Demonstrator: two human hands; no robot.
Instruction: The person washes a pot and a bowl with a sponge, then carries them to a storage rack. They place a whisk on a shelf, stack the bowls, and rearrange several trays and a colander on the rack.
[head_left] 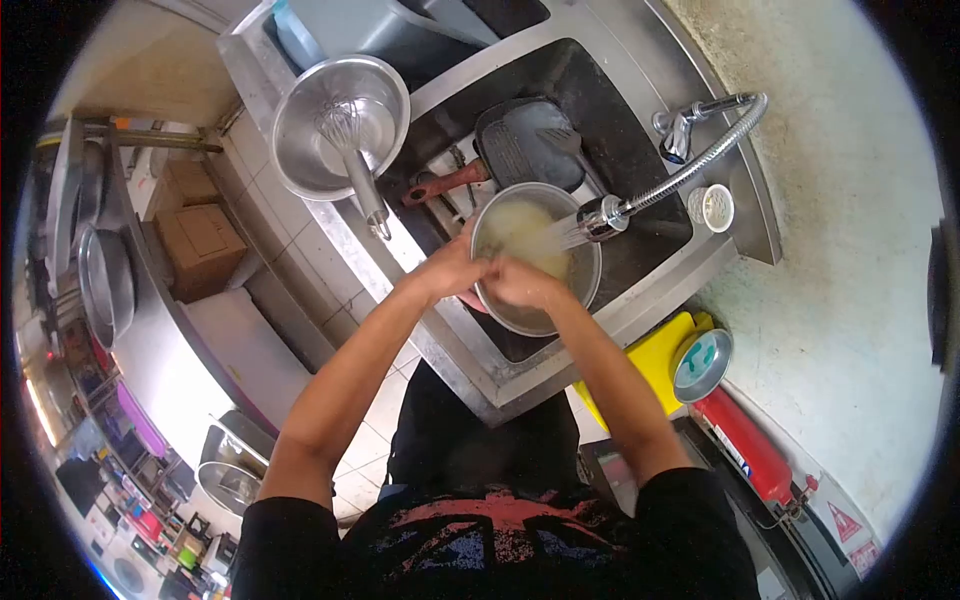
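Over the sink, a round metal bowl (590, 265) is tilted, with cloudy yellowish water (520, 225) inside. Water streams into it from the spray head (603, 218) of a flexible hose tap. My left hand (455, 268) grips the bowl's left rim, its fingers partly hidden behind the wall. Inside the near part of the bowl is my right hand (520, 283), curled and blurred; whether it holds anything is hidden. Behind the bowl, a dark square pan (515, 135) with a reddish-brown handle lies in the sink, a dark slotted spatula (568, 145) on it.
A larger steel bowl (290, 140) with a whisk (355, 165) stands on the counter at left. A white cup (712, 208) sits by the tap. Right of me are a yellow item (650, 365), a small metal bowl (703, 365) and a red fire extinguisher (745, 445). Cardboard boxes (200, 245) stand left.
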